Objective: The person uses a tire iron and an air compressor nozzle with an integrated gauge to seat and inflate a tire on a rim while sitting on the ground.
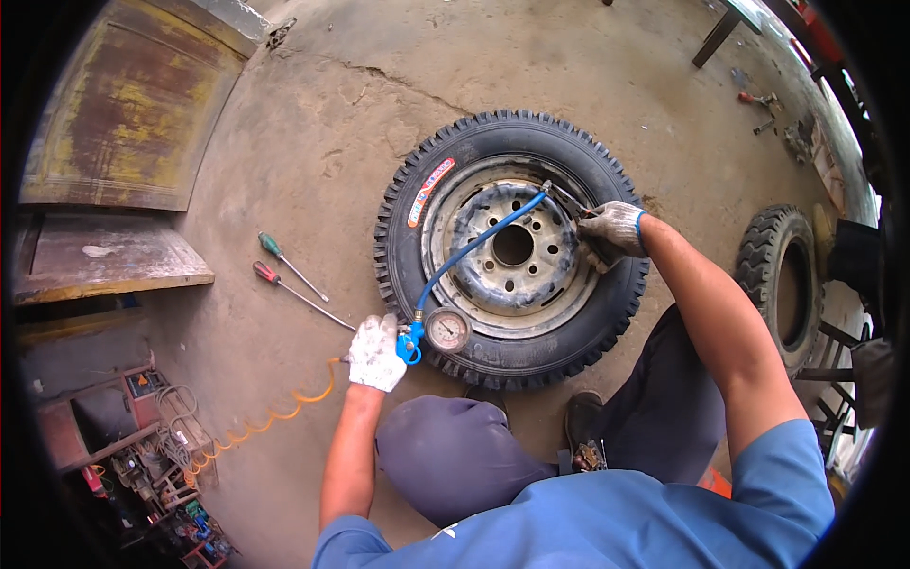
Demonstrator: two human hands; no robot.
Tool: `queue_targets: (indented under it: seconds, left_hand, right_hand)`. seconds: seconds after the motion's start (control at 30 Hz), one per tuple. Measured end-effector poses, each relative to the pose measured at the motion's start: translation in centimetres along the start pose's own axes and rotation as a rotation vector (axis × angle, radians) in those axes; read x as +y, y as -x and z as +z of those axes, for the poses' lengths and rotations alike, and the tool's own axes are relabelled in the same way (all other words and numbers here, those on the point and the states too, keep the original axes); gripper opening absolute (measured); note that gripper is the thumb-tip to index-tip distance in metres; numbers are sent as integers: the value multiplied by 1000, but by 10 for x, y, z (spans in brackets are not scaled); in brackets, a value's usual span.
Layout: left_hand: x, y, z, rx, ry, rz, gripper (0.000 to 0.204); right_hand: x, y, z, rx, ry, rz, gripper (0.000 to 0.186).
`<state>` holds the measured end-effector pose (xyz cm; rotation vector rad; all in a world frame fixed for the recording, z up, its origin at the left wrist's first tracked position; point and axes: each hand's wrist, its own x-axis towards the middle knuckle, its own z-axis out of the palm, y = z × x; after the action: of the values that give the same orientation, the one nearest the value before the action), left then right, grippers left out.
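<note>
A black tyre lies flat on the floor in front of me, mounted on a worn grey steel wheel. My left hand, in a white glove, is closed round a blue tyre inflator gun at the tyre's near left edge. Its round pressure gauge sits over the sidewall. From the gun a blue hose runs across the wheel to a metal end fitting at the far rim. Beside that fitting, my gloved right hand pinches a slim metal piece whose kind I cannot make out.
Left of the tyre lie a green-handled screwdriver and a red-handled screwdriver. An orange coiled air hose stretches toward cluttered equipment at lower left. A wooden cabinet stands at left, another tyre at right.
</note>
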<state>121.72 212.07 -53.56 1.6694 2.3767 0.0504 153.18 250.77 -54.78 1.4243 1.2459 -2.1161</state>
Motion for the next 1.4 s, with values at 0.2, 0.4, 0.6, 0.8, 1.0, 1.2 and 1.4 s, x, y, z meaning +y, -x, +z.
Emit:
queue_targets:
  seconds: [0.2,0.4,0.6,0.8,1.0,1.2,1.4]
  left_hand:
    - [0,-5,0,54,-51,99,24]
    - [0,-9,11,86,-73,140,24]
    - [1,-12,10,87,-28,164,19]
    - [4,-14,8,124,-2,184,21]
    - [1,-13,12,118,-13,189,22]
    - [1,-13,12,120,-19,196,21]
    - [3,-15,10,157,5,216,20]
  right_hand:
    - [0,-2,-2,-50,-49,12,20]
    - [-1,0,-1,5,17,-13,23]
    - [-6,7,3,-38,-53,5,23]
    - [-4,5,1,-63,-85,14,23]
    - [0,0,-2,-59,-70,10,24]
    - [-4,5,3,-20,-21,0,24]
    - [-1,2,-1,-26,-35,8,25]
